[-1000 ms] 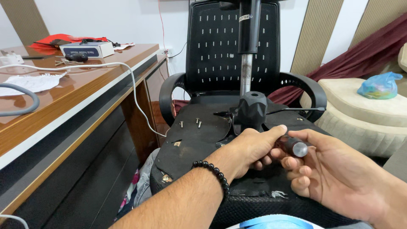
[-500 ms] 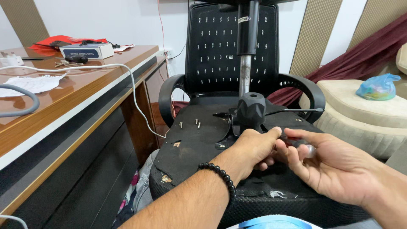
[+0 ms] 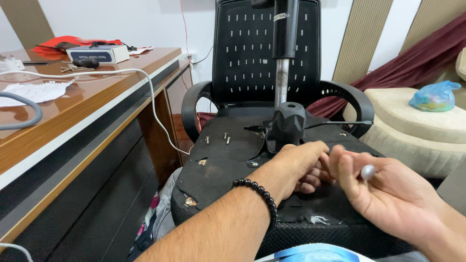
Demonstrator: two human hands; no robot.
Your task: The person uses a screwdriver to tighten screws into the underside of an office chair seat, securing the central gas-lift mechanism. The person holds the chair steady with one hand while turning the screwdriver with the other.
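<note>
L hand [image 3: 303, 165] curled on upturned chair base [image 3: 228, 160] | R hand [image 3: 383, 194] fingers pinched small metal knob [image 3: 368, 171] at 3 o'clock | mechanism [image 3: 287, 125] looked mounted, three screws [image 3: 217, 139] stuck up at 10, prob unfinished

Noted on the far end of the wooden desk [image 3: 111, 92]: one flat rectangular carton [image 3: 98, 53], white with a dark blue front panel, lying flat beside a red cloth [image 3: 73, 42]. Noted on the black gas-lift cylinder [image 3: 285, 26]: small white rectangular label [image 3: 278, 17], near the top. Noted on the cream cushion [image 3: 422, 116] at right: knotted translucent blue plastic bag [image 3: 434, 95]. No signs or screens.
</note>
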